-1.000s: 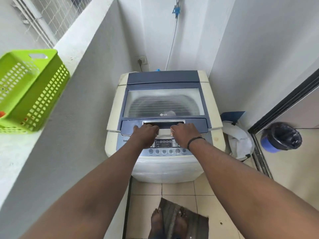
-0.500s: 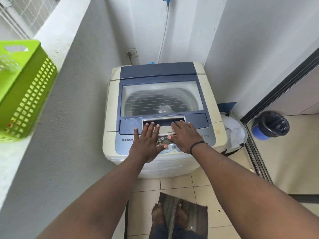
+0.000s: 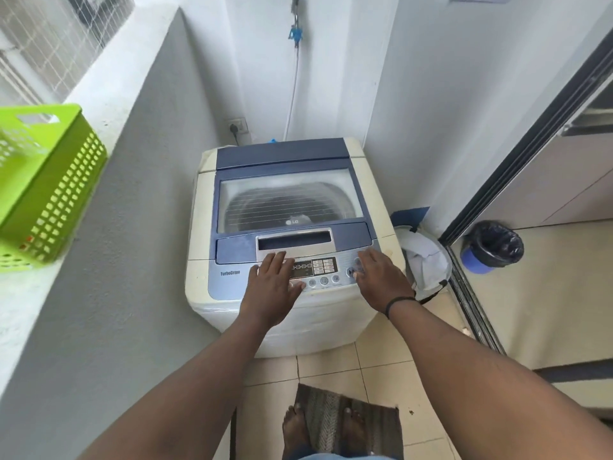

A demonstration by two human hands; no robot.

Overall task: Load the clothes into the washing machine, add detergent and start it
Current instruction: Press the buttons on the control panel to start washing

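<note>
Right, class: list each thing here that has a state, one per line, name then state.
Washing machine lid: shut.
Wall plug: plugged in.
Green basket: upright on the ledge.
Bin: open, lined.
Left hand: open, flat on the panel.
Right hand: open, at the buttons.

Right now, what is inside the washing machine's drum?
Through the closed lid's window the ribbed drum wall shows, plus one pale patch low down; clothes cannot be confirmed through the hazy glass.
</note>
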